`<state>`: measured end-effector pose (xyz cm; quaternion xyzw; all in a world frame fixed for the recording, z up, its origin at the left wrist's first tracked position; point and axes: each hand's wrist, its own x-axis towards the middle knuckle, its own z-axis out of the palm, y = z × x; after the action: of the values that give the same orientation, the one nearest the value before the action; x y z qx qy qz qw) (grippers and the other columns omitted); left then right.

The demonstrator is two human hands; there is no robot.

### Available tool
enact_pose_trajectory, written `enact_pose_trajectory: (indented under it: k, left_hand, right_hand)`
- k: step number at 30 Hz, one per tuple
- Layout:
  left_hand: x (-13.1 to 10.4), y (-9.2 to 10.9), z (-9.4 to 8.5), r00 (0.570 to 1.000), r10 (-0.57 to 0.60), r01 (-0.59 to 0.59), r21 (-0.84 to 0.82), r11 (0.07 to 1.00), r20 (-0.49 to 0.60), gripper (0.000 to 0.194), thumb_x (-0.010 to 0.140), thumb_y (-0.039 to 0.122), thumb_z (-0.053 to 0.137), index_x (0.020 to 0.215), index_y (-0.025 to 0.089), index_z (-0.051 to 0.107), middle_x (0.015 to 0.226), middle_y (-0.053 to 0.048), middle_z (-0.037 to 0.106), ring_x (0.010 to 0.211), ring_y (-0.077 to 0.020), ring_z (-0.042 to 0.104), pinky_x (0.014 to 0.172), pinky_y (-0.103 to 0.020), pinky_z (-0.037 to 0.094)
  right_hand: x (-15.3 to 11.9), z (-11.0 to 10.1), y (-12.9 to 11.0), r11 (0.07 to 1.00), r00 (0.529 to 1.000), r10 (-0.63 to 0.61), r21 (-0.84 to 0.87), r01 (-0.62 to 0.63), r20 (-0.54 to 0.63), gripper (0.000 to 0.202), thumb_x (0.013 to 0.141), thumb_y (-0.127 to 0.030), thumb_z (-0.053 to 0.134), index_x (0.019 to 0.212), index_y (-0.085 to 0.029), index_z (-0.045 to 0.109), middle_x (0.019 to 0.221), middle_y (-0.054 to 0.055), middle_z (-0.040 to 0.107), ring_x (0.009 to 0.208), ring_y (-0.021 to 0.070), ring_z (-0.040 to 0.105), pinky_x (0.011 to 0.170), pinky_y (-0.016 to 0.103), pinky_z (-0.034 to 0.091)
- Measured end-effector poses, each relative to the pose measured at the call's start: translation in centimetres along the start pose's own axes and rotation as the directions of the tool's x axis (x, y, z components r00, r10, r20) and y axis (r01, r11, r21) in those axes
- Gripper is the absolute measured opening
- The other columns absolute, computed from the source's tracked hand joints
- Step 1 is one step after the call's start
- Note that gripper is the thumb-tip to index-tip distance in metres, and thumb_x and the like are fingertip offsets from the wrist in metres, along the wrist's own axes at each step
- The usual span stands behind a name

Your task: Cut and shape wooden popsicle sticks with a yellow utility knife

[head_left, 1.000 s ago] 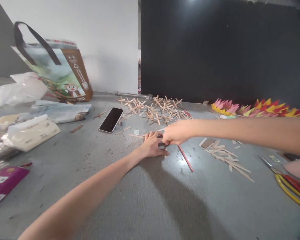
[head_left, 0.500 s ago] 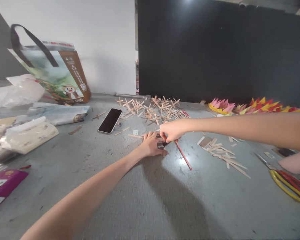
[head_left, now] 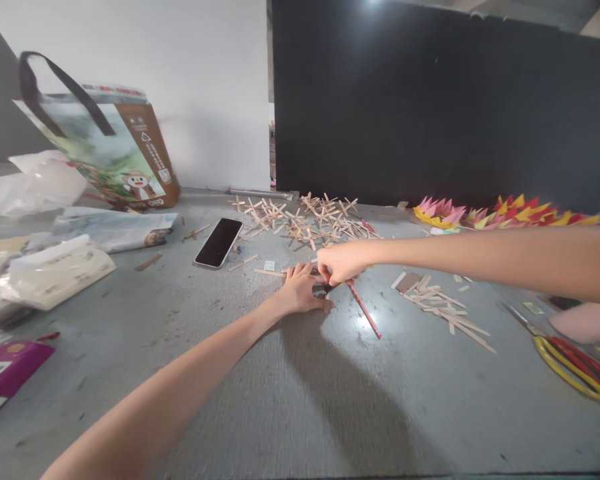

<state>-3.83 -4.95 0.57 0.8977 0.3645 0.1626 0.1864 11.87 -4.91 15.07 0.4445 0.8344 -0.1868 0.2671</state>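
Note:
My left hand (head_left: 303,288) rests on the grey table with its fingers spread and its thumb apart. A flat wooden stick (head_left: 270,273) runs under its fingertips. Closed in a fist, my right hand (head_left: 343,262) is just above and right of it, almost touching. A small dark object (head_left: 330,289) shows below that fist; its kind is hidden by the fingers, with a bit of yellow near it. A red pencil-like rod (head_left: 365,309) lies slanted just right of both hands.
Behind the hands is a pile of crossed wooden sticks (head_left: 300,220). A phone (head_left: 219,243) lies left of it. Loose sticks (head_left: 440,303), scissors (head_left: 570,367) and paper petals (head_left: 440,212) are to the right. A bag (head_left: 115,147), plastic packets (head_left: 60,270) and a purple case (head_left: 15,373) stand left.
The view has shifted slightly, moving things on the table a little to the left. Both hands keep nearly the same pose and place.

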Motion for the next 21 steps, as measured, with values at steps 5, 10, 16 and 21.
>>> enact_pose_trajectory:
  k: [5, 10, 16, 21]
  left_hand:
    - [-0.1, -0.3, 0.1, 0.999, 0.026, -0.026, 0.017, 1.0, -0.018, 0.055, 0.071, 0.067, 0.081, 0.118, 0.04, 0.076, 0.137, -0.005, 0.056, 0.128, -0.0362, 0.045, 0.108, -0.053, 0.036]
    - [-0.2, -0.1, 0.0, 1.0, 0.021, -0.021, 0.033, 0.999, -0.013, 0.051, 0.074, 0.066, 0.08, 0.114, 0.036, 0.076, 0.141, -0.006, 0.055, 0.13, -0.0363, 0.045, 0.108, -0.055, 0.036]
    - [-0.8, 0.6, -0.1, 0.996, 0.067, -0.063, 0.056, 0.996, -0.066, 0.034, 0.1, 0.051, 0.055, 0.116, 0.03, 0.076, 0.137, -0.009, 0.059, 0.129, -0.0321, 0.048, 0.106, -0.051, 0.038]
    - [-0.8, 0.2, 0.4, 0.99, 0.088, -0.078, 0.091, 0.993, -0.112, 0.033, 0.104, 0.028, 0.044, 0.116, 0.028, 0.075, 0.133, -0.009, 0.062, 0.126, -0.0299, 0.05, 0.104, -0.05, 0.04]
  right_hand:
    - [-0.4, 0.6, 0.3, 0.996, 0.999, 0.051, 0.069, -0.05, -0.001, 0.026, 0.082, -0.022, 0.063, 0.103, -0.014, 0.076, 0.059, 0.001, 0.068, 0.048, 0.0143, 0.059, 0.054, 0.025, 0.039]
    - [-2.1, 0.4, 0.8, 1.0, 0.991, -0.009, 0.003, 0.01, -0.136, 0.025, 0.08, -0.017, 0.064, 0.101, -0.017, 0.078, 0.088, 0.008, 0.074, 0.072, 0.0177, 0.063, 0.064, 0.029, 0.04]
    - [-4.9, 0.3, 2.2, 0.999, 0.953, -0.019, -0.051, 0.004, -0.301, 0.034, 0.089, -0.015, 0.054, 0.116, -0.018, 0.074, 0.11, 0.012, 0.075, 0.096, 0.0239, 0.066, 0.079, 0.035, 0.045]
    - [-7.6, 1.3, 3.2, 0.997, 0.978, 0.028, -0.063, -0.042, -0.206, 0.042, 0.097, -0.022, 0.046, 0.133, -0.021, 0.069, 0.123, 0.012, 0.073, 0.108, 0.0288, 0.067, 0.084, 0.039, 0.047]
